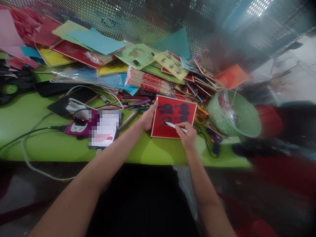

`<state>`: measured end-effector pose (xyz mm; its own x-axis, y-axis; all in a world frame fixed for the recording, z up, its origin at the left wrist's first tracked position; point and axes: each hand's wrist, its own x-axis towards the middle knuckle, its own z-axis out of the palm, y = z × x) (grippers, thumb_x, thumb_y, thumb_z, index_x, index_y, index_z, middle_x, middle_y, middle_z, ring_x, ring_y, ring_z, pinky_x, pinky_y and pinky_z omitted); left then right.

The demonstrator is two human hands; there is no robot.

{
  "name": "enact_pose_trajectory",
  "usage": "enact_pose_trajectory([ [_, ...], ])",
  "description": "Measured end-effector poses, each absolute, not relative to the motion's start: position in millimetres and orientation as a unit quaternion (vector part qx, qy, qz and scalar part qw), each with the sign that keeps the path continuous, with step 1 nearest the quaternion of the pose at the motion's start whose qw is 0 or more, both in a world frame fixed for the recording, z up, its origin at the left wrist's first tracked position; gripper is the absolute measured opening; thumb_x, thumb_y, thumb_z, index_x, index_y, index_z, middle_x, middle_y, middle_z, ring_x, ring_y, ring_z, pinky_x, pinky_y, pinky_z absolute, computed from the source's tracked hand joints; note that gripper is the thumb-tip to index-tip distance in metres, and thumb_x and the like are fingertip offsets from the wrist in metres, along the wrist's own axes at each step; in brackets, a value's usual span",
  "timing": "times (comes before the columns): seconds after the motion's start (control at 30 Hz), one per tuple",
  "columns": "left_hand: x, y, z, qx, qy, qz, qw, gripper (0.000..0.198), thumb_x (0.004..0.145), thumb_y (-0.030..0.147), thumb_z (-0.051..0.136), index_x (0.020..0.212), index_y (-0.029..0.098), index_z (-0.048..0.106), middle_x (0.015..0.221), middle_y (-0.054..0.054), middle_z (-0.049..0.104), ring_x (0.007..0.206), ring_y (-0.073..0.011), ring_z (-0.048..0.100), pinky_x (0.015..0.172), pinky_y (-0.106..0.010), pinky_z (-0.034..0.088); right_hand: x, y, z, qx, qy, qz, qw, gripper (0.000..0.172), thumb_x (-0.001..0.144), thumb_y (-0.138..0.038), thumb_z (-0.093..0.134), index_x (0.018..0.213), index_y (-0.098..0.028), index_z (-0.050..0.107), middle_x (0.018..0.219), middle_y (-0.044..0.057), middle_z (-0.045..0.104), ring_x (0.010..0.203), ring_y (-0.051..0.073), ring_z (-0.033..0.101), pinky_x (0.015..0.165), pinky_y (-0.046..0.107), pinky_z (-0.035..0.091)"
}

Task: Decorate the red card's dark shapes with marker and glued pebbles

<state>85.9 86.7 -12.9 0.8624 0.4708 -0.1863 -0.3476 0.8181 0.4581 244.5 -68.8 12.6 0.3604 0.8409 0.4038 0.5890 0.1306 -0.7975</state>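
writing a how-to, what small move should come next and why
Probably a short stroke of the pen on the lower-left dark shape: the right hand holds its tip there, and the left hand grips the red board by its left edge.

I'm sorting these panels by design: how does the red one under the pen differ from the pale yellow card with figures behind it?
The red panel bears large, rounded dark shapes; the yellow card bears smaller dark figures. The left hand holds the red panel while the right hand holds a pen to it; the yellow card lies unheld. Both have dark designs on a coloured ground.
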Motion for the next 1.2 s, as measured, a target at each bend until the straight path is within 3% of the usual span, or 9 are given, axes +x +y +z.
enact_pose_trajectory([
  [0.63,85.8,86.7,-13.0,0.199,0.172,0.212,0.941,0.076,0.107,0.07,0.03,0.149,0.016,0.064,0.125,-0.018,0.079,0.118,-0.0355,0.076,0.112,-0.056,0.055,248.0,-69.0,6.4,-0.659,-0.541,0.115,0.509,0.014,0.093,-0.036,0.071,0.092,-0.023,0.076,0.076,0.0,0.074,0.064,0.015,0.063,0.06,0.027,0.049],
  [1.2,85.0,85.9,-12.7,0.199,0.148,0.213,0.945,0.074,0.107,0.069,0.034,0.152,0.017,0.06,0.131,-0.019,0.076,0.119,-0.0359,0.076,0.113,-0.056,0.054,245.4,-69.8,11.2,-0.666,-0.555,0.117,0.484,0.015,0.092,-0.036,0.069,0.09,-0.023,0.076,0.075,0.0,0.073,0.063,0.015,0.062,0.059,0.027,0.049],
])
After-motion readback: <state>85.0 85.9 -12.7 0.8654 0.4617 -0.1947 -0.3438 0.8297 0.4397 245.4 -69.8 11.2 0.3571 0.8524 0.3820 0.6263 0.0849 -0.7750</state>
